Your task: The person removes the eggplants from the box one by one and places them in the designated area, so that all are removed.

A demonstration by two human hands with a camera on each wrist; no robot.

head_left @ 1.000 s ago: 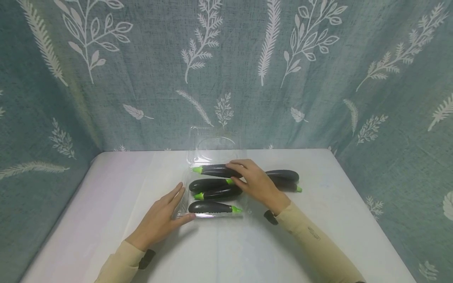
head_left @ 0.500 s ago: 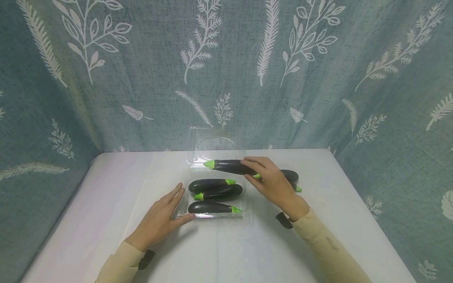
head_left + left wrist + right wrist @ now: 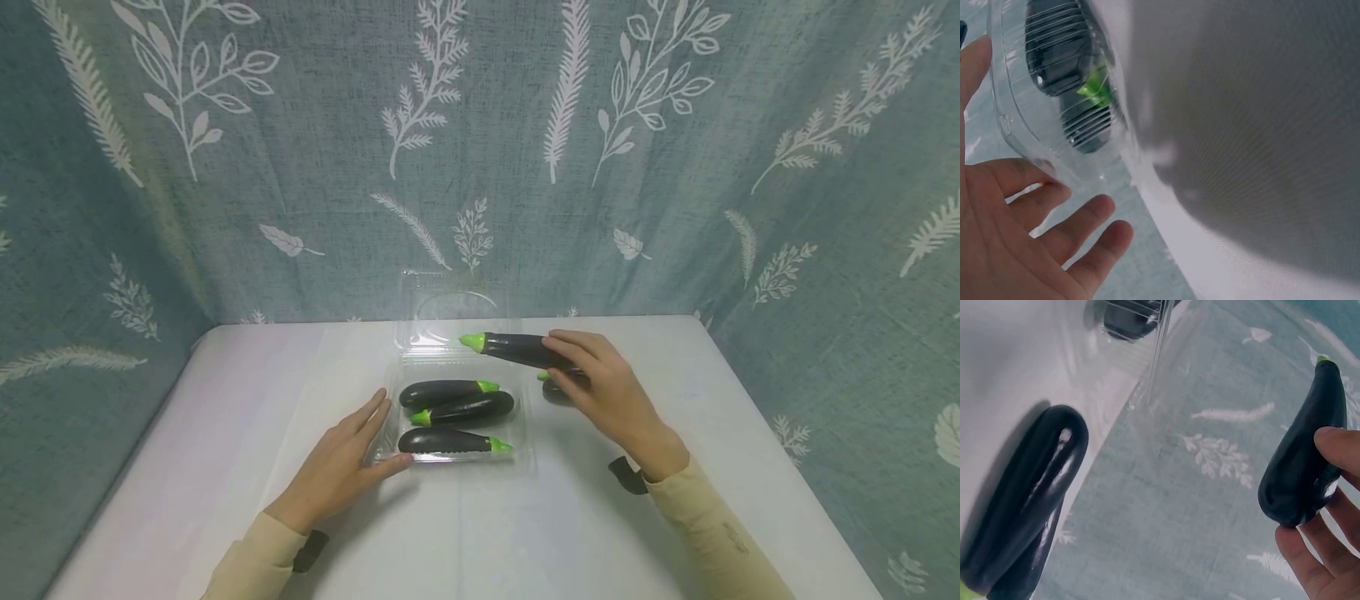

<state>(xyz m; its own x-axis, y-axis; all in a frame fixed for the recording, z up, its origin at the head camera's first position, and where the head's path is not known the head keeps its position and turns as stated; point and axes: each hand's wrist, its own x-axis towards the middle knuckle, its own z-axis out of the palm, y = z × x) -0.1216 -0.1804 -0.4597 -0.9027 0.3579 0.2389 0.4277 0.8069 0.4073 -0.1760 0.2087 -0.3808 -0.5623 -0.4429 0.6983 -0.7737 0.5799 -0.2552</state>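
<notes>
My right hand point(image 3: 607, 392) grips an eggplant point(image 3: 517, 348) by its thick dark end, green stem pointing left, held up over the right side of a clear plastic clamshell box point(image 3: 522, 446). In the right wrist view the thumb and fingers close round that eggplant point(image 3: 1304, 450). Against the box's left side lies my left hand point(image 3: 341, 462), fingers spread and nearly straight, thumb at the front corner. The left wrist view has this hand point(image 3: 1029, 231) touching the clear wall. Three eggplants lie inside the box, the front one point(image 3: 444, 439) along the near wall.
Behind the box its clear lid point(image 3: 457, 312) stands raised on the hinge. Right of the box, eggplants point(image 3: 1022, 500) lie side by side on the white table point(image 3: 480, 533), partly hidden by my right hand in the head view. A patterned curtain point(image 3: 337, 167) surrounds the table.
The eggplant in my right hand has risen out of the back of the box and moved right, leaving three inside. My left hand has stayed where it was.
</notes>
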